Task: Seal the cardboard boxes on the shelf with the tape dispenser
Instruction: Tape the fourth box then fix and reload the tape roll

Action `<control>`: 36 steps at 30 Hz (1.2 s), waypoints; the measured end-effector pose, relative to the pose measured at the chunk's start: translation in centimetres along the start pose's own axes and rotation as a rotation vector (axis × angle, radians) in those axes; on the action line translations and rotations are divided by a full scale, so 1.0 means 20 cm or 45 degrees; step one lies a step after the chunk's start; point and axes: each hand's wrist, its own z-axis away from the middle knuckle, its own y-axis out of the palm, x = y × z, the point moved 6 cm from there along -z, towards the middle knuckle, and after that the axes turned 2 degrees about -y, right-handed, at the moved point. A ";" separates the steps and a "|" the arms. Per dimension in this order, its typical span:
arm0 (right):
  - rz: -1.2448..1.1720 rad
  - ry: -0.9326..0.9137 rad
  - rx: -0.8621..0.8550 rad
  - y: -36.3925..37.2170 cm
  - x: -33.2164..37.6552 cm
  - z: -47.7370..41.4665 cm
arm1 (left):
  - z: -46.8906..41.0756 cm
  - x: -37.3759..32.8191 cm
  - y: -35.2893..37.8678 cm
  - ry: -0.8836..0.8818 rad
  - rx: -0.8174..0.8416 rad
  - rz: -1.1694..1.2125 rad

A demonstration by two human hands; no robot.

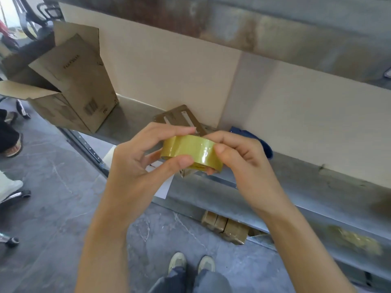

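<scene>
Centre: left hand pinching yellowish translucent tape roll thumb-to-fingers; right hand curling round its 3 o'clock side. Open brown cardboard box sitting at 10 o'clock on grey metal shelf, flaps up. Judgement: rotating roll slowly, thumbnail feeling for the free end, seems best.

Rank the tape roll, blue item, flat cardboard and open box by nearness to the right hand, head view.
1. The tape roll, gripped by the right hand and the left hand.
2. The blue item, on the shelf just behind the right hand.
3. The flat cardboard, on the shelf, behind and leftward.
4. The open box, far left on the shelf.
</scene>
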 end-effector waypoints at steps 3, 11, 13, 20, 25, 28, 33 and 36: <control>0.024 0.007 -0.015 -0.01 -0.03 0.00 | 0.00 0.02 0.01 0.009 0.003 -0.014; 0.074 -0.001 0.018 -0.01 -0.08 0.02 | 0.00 0.08 0.00 -0.011 0.001 0.006; 0.057 0.000 0.029 -0.01 -0.09 0.02 | 0.00 0.09 0.00 -0.009 0.004 0.015; -0.009 0.037 0.073 -0.03 -0.13 0.04 | -0.01 0.09 0.02 0.036 0.067 0.012; -0.009 0.047 0.160 -0.06 -0.15 0.04 | -0.03 0.08 0.03 0.072 0.093 -0.061; -0.024 0.051 0.155 -0.08 -0.16 0.04 | -0.04 0.08 0.05 0.086 0.108 -0.089; -0.028 0.067 0.090 -0.12 -0.17 0.04 | -0.05 0.11 0.08 0.066 0.134 -0.106; -0.041 0.093 0.043 -0.13 -0.19 0.04 | -0.06 0.13 0.09 0.065 0.143 -0.127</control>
